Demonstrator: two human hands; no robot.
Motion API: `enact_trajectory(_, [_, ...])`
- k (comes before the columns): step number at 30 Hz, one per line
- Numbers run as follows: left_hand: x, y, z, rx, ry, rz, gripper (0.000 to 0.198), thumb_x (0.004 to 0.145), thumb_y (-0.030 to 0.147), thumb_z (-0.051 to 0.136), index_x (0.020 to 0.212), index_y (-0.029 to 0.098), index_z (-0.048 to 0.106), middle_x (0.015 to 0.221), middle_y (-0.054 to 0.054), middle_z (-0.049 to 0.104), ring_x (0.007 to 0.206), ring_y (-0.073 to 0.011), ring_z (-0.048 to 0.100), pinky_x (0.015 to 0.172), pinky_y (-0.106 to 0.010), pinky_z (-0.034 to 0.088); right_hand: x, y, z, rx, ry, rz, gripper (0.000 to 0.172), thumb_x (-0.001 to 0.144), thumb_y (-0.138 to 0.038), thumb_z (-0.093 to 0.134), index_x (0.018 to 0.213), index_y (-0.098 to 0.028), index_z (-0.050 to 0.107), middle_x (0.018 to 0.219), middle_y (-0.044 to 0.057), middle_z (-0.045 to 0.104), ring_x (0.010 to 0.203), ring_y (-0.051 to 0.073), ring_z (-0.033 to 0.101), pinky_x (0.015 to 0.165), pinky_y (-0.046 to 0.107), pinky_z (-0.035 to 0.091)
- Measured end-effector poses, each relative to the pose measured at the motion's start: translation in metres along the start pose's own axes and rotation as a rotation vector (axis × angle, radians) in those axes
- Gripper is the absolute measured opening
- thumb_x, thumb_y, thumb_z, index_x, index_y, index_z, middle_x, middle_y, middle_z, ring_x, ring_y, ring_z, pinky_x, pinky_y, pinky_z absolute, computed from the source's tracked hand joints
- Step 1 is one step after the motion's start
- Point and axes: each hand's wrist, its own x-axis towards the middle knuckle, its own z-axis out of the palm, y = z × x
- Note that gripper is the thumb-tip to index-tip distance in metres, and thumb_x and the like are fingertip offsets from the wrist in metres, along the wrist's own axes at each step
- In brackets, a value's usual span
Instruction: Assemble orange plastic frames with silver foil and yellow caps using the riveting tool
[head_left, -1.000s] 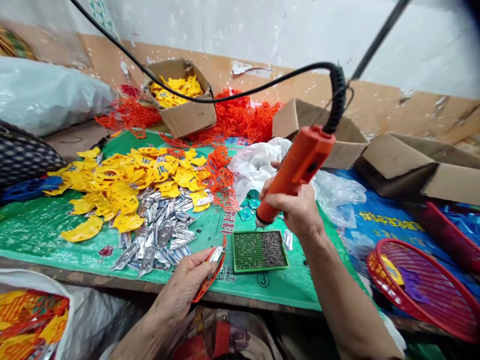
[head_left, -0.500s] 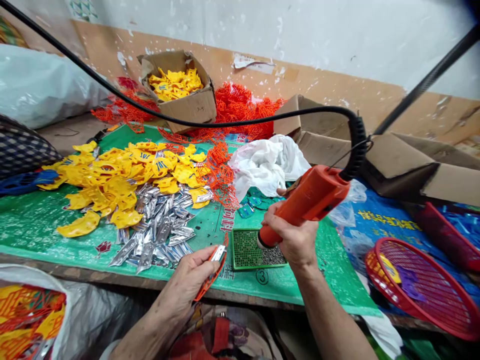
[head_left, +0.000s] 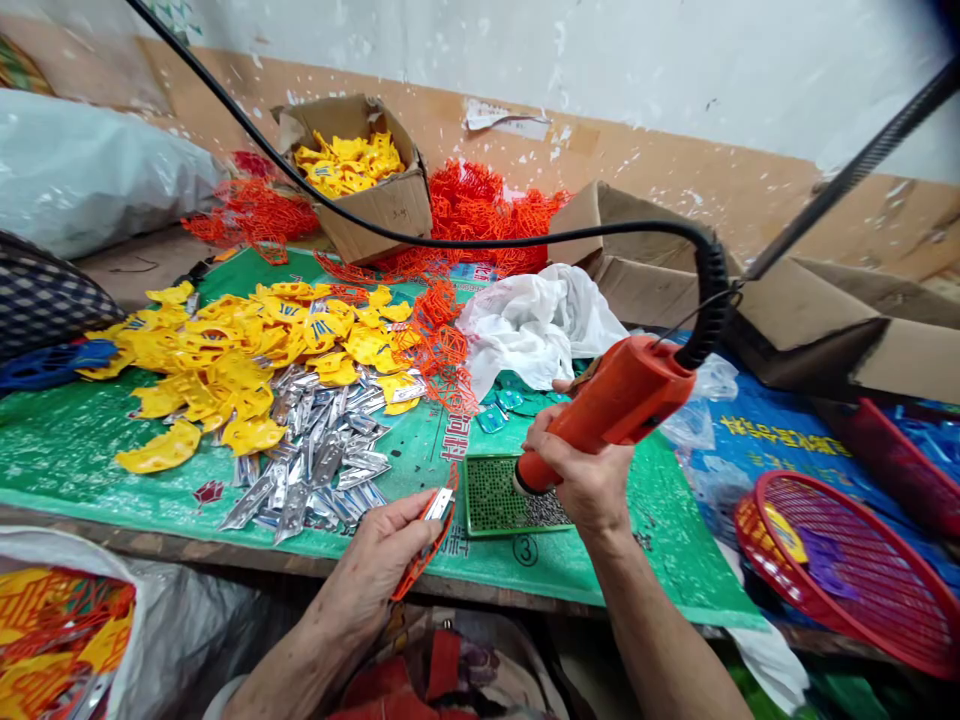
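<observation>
An orange electric screwdriver (head_left: 611,405) is wrapped in my right hand (head_left: 592,475), tilted with its nose low over a green screw tray (head_left: 480,525). Small dark screws lie heaped in the tray's right part, and the rest shows a grid of holes. Whether the bit touches a screw is hidden. Pinched in my left hand (head_left: 386,545), left of the tray, is a silvery metal plate (head_left: 438,504) together with an orange plastic part (head_left: 424,565). Beyond that hand lie a heap of metal plates (head_left: 315,465) and a pile of yellow plastic parts (head_left: 240,350).
A black cable (head_left: 480,241) loops across above the table. At the back stand a cardboard box (head_left: 375,215) of yellow parts, orange plastic frames (head_left: 480,210) and a white cloth (head_left: 532,320). A red basket (head_left: 847,570) sits right; an open sack (head_left: 172,620) stands front left.
Both hands keep nearly the same place and hold. The cable's left part has swung to the right, and the screwdriver has shifted very slightly.
</observation>
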Motion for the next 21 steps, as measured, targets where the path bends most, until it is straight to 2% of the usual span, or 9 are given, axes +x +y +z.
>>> enact_trajectory(5, [0.0005, -0.0019, 0.0001, -0.018, -0.013, -0.008, 0.036, 0.074, 0.029, 0.068, 0.107, 0.020, 0.076, 0.079, -0.001, 0.073, 0.078, -0.0209, 0.061, 0.076, -0.028, 0.044, -0.0018, 0.0015, -0.0001, -0.020, -0.004, -0.014, 0.037, 0.064, -0.021, 0.074, 0.099, -0.022, 0.063, 0.066, -0.005, 0.059, 0.055, 0.014, 0.055, 0.057, 0.036, 0.051])
enact_trajectory(9, [0.0015, -0.0033, 0.0012, -0.049, -0.016, -0.010, 0.038, 0.073, 0.029, 0.068, 0.109, 0.018, 0.075, 0.080, -0.003, 0.073, 0.079, -0.0215, 0.062, 0.076, -0.029, 0.045, -0.0033, 0.0012, 0.0001, -0.017, -0.008, -0.043, 0.035, 0.064, -0.019, 0.074, 0.097, -0.023, 0.061, 0.065, -0.005, 0.061, 0.056, 0.014, 0.056, 0.061, 0.037, 0.051])
enact_trajectory(15, [0.0020, -0.0038, 0.0014, -0.090, 0.012, -0.015, 0.038, 0.071, 0.027, 0.071, 0.108, 0.017, 0.075, 0.084, -0.005, 0.074, 0.078, -0.0199, 0.063, 0.075, -0.028, 0.046, -0.0045, -0.0018, 0.0029, -0.055, -0.013, -0.121, 0.037, 0.063, -0.018, 0.072, 0.098, -0.024, 0.060, 0.064, -0.006, 0.060, 0.052, 0.014, 0.056, 0.056, 0.035, 0.051])
enact_trajectory(21, [0.0002, -0.0064, 0.0016, -0.107, -0.007, -0.007, 0.037, 0.071, 0.026, 0.071, 0.107, 0.017, 0.075, 0.083, -0.004, 0.074, 0.079, -0.0199, 0.063, 0.075, -0.027, 0.046, -0.0037, -0.0011, 0.0000, -0.012, 0.014, -0.071, 0.035, 0.063, -0.019, 0.075, 0.094, -0.022, 0.061, 0.065, -0.005, 0.062, 0.055, 0.014, 0.056, 0.057, 0.035, 0.051])
